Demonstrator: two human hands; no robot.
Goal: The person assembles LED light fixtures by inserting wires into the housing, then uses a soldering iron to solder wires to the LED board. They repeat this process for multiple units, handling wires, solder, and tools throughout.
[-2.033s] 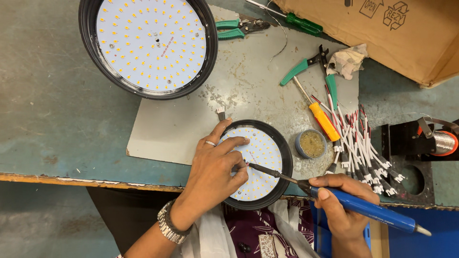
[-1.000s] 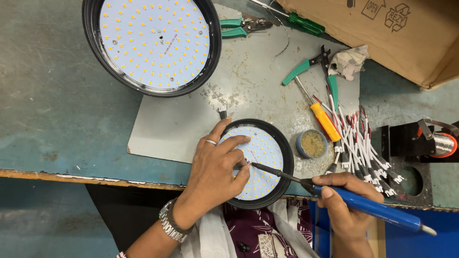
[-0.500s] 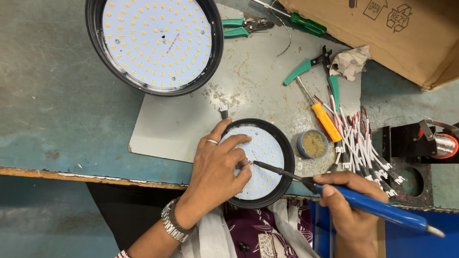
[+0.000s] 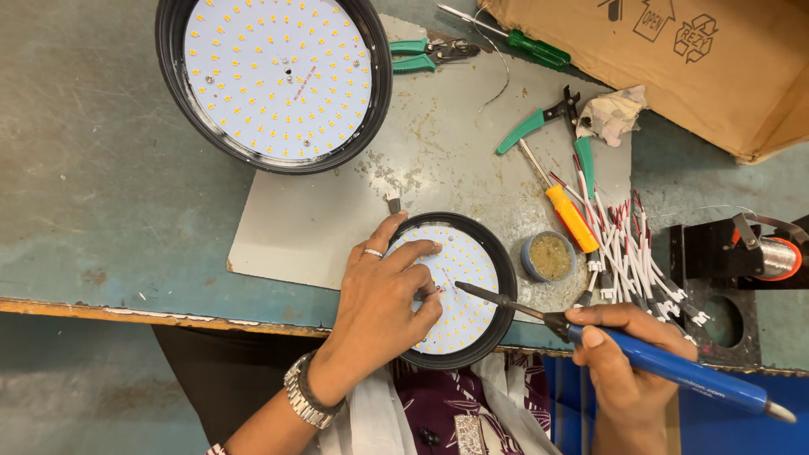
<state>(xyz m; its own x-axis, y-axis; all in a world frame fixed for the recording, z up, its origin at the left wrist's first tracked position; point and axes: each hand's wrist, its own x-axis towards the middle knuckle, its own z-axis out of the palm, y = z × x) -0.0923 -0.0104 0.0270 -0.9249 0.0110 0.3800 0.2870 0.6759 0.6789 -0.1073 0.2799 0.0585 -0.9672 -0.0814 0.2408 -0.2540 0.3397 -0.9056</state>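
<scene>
Hands first: our left hand (image 4: 383, 295) lies spread, pinning the small round LED panel (image 4: 459, 291) at the surface's (image 4: 101, 194) six-o'clock edge, our right hand (image 4: 624, 354) grips the blue soldering iron (image 4: 674, 366) at four o'clock; we judge the panel light, stiff, fragile-faced, best held by its black rim.

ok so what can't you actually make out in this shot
Head view only:
- Where the iron tip meets the small LED board: too small to tell whether it touches, partly behind the left hand fingers.
- Board's near-left part: under the left hand.
- Iron's rear end: cut off by the right edge.
- Right hand: wrist cut off by the bottom edge.
- Carton: cut off at top and right.
</scene>
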